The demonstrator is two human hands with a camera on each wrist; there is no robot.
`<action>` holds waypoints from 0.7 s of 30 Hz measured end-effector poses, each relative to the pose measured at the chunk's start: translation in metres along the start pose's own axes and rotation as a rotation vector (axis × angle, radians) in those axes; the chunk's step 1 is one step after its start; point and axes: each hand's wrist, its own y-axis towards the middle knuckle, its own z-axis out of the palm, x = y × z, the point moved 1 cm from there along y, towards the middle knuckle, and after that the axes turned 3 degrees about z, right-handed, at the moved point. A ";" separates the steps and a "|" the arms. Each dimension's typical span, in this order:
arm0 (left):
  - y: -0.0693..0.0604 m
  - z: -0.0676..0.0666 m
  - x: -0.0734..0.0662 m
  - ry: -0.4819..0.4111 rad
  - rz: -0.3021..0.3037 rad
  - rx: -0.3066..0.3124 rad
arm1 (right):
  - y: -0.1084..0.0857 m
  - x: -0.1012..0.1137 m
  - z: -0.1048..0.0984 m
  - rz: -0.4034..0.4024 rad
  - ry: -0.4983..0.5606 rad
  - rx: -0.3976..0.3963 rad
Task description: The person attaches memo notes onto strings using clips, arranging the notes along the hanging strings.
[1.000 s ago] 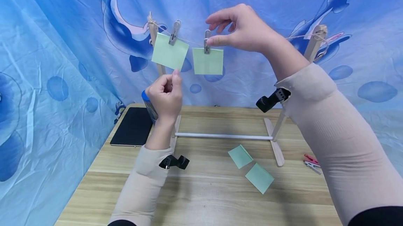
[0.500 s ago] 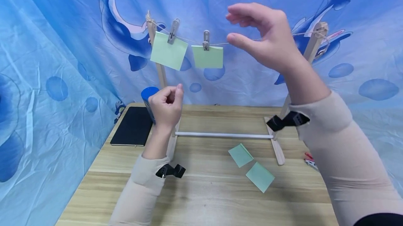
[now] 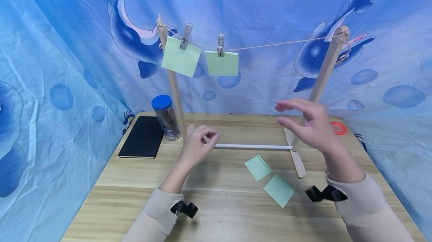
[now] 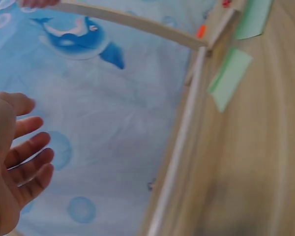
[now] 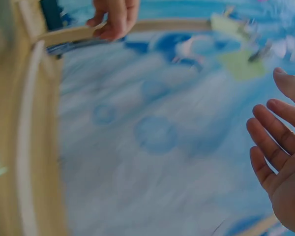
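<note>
Two green paper notes hang from a string (image 3: 280, 43). A grey clothespin (image 3: 186, 36) holds the tilted left note (image 3: 181, 57), and a second grey clothespin (image 3: 220, 46) holds the right note (image 3: 222, 65). Below them, near the white rod (image 3: 253, 147), my left hand (image 3: 199, 145) hovers with loosely bent fingers and nothing in it. My right hand (image 3: 312, 124) is in front of the right wooden post (image 3: 325, 69), thumb and fingers spread apart around air. Both wrist views show relaxed fingers. Two more green notes, one upper (image 3: 258, 168) and one lower (image 3: 278, 191), lie on the table.
A clear jar with a blue lid (image 3: 167, 118) stands by the left post (image 3: 174, 92), beside a black notebook (image 3: 141, 137). An orange-red ring (image 3: 338, 128) lies at the back right. A dolphin-printed blue curtain (image 3: 263, 84) hangs behind the table.
My right hand has let go of the right clothespin and moved right and down. My left hand has dropped from beneath the left note toward the rod. The hung notes stay on the string.
</note>
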 end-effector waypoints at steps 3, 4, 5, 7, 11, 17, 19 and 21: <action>-0.011 0.013 0.002 -0.006 -0.029 0.114 | -0.039 -0.017 0.000 0.144 -0.031 0.011; -0.014 0.017 0.003 -0.007 -0.032 0.146 | -0.052 -0.022 0.000 0.194 -0.045 0.011; -0.017 0.021 0.003 -0.016 -0.037 0.173 | -0.063 -0.027 0.000 0.238 -0.060 0.006; -0.021 0.028 0.005 -0.029 -0.050 0.218 | -0.085 -0.037 -0.002 0.322 -0.089 -0.004; -0.027 0.043 0.009 -0.060 -0.076 0.270 | -0.119 -0.052 -0.010 0.461 -0.149 -0.033; -0.038 0.071 0.010 -0.043 -0.092 0.374 | -0.162 -0.069 -0.024 0.586 -0.222 -0.057; -0.041 0.081 0.007 -0.035 -0.081 0.424 | -0.175 -0.075 -0.029 0.613 -0.236 -0.062; -0.043 0.090 0.003 -0.021 -0.060 0.465 | -0.187 -0.081 -0.034 0.647 -0.248 -0.077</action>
